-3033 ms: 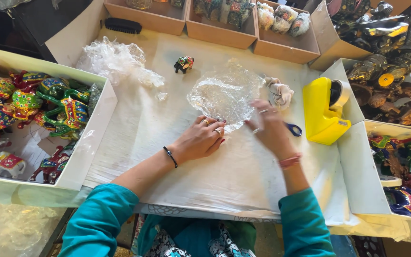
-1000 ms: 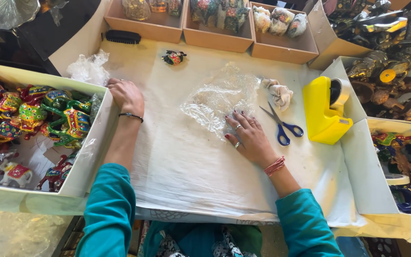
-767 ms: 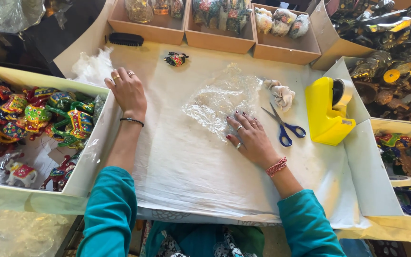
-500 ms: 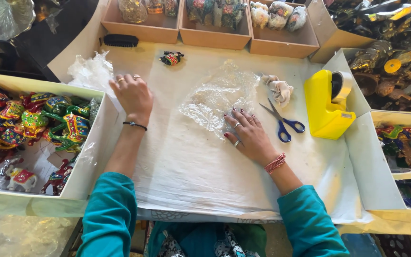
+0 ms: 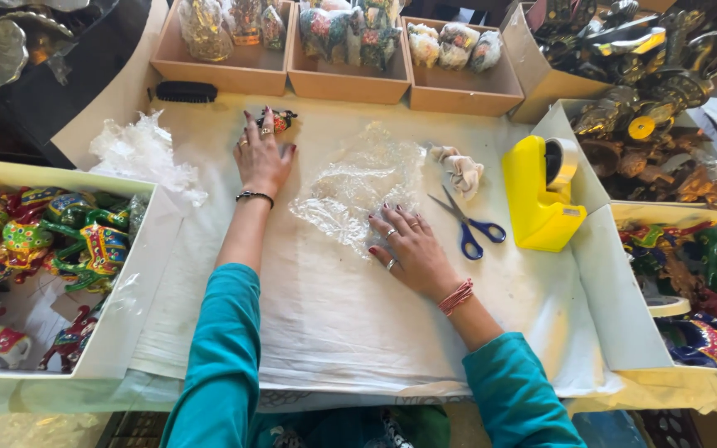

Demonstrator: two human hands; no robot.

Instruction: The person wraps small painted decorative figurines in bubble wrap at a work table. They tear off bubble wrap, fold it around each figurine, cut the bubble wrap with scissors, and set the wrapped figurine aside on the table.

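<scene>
Reaching across the paper-covered table (image 5: 334,332), both hands spread flat.
Left hand (image 5: 264,158), fingers splayed and holding nothing, has its fingertips at a small painted figurine (image 5: 280,120); right hand (image 5: 407,250), fingers wide, presses the clear plastic sheet (image 5: 358,187), scissors (image 5: 465,226) just beside.

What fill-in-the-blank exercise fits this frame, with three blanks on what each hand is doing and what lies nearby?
1. The left hand reaches toward a small painted ____ near the far edge of the white paper.
2. The right hand rests flat on a crinkled sheet of clear ____.
3. The blue-handled scissors lie between the right hand and the ____ tape dispenser.

Missing words: figurine; plastic wrap; yellow
</scene>
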